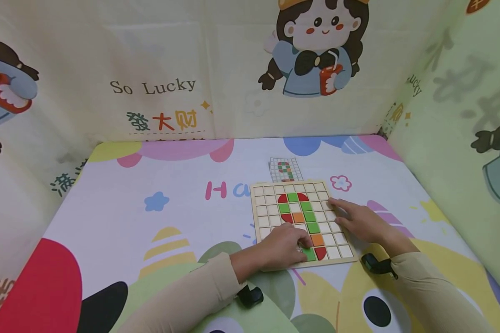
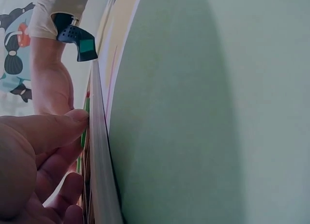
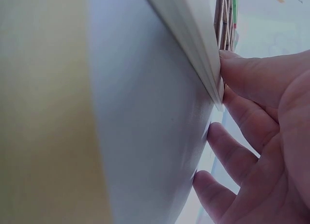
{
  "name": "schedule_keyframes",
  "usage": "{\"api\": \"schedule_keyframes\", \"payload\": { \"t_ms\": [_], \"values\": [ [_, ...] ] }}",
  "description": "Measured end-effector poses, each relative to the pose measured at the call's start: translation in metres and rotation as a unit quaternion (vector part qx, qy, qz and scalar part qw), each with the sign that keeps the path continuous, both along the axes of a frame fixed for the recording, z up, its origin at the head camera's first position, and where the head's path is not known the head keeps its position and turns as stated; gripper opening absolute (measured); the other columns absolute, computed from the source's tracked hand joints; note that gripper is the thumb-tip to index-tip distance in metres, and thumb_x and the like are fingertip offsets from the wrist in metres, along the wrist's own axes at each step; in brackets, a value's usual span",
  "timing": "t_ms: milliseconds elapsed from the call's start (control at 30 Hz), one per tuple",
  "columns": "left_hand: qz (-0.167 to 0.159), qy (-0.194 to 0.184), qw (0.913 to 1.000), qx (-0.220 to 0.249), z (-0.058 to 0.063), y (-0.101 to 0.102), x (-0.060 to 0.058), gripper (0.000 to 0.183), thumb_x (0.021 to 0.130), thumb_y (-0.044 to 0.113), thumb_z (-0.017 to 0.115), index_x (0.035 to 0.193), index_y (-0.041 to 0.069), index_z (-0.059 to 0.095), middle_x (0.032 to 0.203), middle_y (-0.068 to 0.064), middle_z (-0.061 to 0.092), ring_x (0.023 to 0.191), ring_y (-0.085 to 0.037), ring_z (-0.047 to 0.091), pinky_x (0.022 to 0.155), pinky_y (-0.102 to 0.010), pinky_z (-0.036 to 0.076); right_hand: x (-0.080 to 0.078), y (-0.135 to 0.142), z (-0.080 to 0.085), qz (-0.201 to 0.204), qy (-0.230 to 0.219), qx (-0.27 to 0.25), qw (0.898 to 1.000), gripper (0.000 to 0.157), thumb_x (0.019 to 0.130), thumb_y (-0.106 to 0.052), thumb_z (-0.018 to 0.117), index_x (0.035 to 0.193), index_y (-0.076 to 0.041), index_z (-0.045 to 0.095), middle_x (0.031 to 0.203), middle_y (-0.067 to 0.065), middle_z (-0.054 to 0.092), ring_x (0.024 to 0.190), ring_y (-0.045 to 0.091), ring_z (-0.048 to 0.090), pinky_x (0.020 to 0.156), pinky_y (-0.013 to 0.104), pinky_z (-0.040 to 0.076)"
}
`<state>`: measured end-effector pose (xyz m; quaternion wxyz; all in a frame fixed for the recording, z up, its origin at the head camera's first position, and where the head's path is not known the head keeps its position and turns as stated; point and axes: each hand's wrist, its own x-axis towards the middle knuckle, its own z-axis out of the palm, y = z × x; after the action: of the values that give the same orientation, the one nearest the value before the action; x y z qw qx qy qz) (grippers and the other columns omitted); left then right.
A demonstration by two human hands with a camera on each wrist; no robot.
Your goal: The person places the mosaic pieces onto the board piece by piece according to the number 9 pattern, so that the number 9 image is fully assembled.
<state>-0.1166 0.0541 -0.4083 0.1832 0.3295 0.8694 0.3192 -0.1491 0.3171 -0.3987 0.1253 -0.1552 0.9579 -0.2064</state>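
Observation:
A square wooden grid board (image 1: 263, 207) lies on the table, with red, green and orange tiles forming a 9-like figure. My left hand (image 1: 281, 247) reaches over its front part. Thumb and forefinger pinch a green square tile (image 1: 309, 254) in the bottom row, beside a red rounded tile (image 1: 320, 253). In the left wrist view the thumb (image 2: 58, 127) meets that green tile at the board's edge. My right hand (image 1: 362, 222) rests against the board's right edge, thumb and forefinger touching it. Its other fingertips (image 3: 215, 132) touch the tabletop in the right wrist view.
Behind the board lies a small printed card (image 1: 286, 169) with a similar coloured grid figure, its lower edge against or under the board. The table cover (image 1: 183, 171) bears cartoon prints. Printed cloth walls (image 1: 229, 60) stand at the back and both sides.

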Motion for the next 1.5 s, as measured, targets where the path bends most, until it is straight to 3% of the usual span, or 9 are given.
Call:
{"api": "schedule_keyframes", "payload": {
  "t_ms": [333, 600, 833, 1233, 1500],
  "values": [
    [-0.008, 0.002, 0.9999, -0.008, 0.003, -0.001, 0.000, 0.023, 0.085, 0.025, 0.081, 0.106, 0.021, 0.073, 0.093, 0.020, 0.065, 0.096, -0.005, 0.047, 0.087, -0.022, 0.041, -0.001, 0.001, -0.001, 0.005, 0.005, -0.003, 1.000, 0.059, 0.097, -0.016, 0.063, 0.150, -0.002, 0.042, 0.145, 0.030, 0.045, 0.130, 0.052, 0.044, 0.102, 0.066, 0.036],
    [-0.021, -0.049, 0.9984, 0.020, 0.010, -0.008, -0.005, 0.033, 0.086, 0.022, 0.080, 0.118, 0.018, 0.071, 0.103, 0.018, 0.068, 0.101, 0.000, 0.056, 0.091, -0.019, 0.044, -0.001, 0.002, 0.001, 0.006, 0.005, 0.000, 1.000, 0.059, 0.097, -0.017, 0.063, 0.150, -0.002, 0.042, 0.145, 0.030, 0.045, 0.130, 0.052, 0.044, 0.102, 0.066, 0.035],
    [0.009, -0.090, 0.9953, 0.035, 0.016, -0.017, -0.008, 0.039, 0.086, 0.024, 0.081, 0.123, 0.020, 0.071, 0.111, 0.014, 0.068, 0.105, -0.002, 0.057, 0.090, -0.021, 0.046, -0.001, 0.001, 0.001, 0.002, -0.001, 0.001, 1.000, 0.059, 0.098, -0.019, 0.064, 0.150, -0.003, 0.042, 0.146, 0.030, 0.044, 0.131, 0.053, 0.042, 0.102, 0.067, 0.034],
    [0.008, -0.072, 0.9958, 0.056, 0.018, -0.044, -0.009, 0.049, 0.088, 0.026, 0.078, 0.134, 0.022, 0.063, 0.122, 0.008, 0.065, 0.111, -0.008, 0.057, 0.089, -0.025, 0.047, 0.000, 0.000, 0.001, -0.003, -0.006, 0.000, 1.000, 0.060, 0.098, -0.019, 0.064, 0.151, -0.003, 0.041, 0.147, 0.030, 0.043, 0.133, 0.053, 0.040, 0.103, 0.067, 0.035],
    [0.034, -0.082, 0.9939, 0.065, 0.024, -0.067, -0.006, 0.051, 0.089, 0.026, 0.077, 0.137, 0.024, 0.062, 0.124, 0.002, 0.064, 0.116, -0.013, 0.055, 0.090, -0.029, 0.049, -0.001, 0.000, -0.001, 0.000, -0.005, -0.003, 1.000, 0.060, 0.098, -0.018, 0.064, 0.151, -0.003, 0.040, 0.148, 0.030, 0.043, 0.133, 0.053, 0.039, 0.103, 0.066, 0.035]
  ]
}}
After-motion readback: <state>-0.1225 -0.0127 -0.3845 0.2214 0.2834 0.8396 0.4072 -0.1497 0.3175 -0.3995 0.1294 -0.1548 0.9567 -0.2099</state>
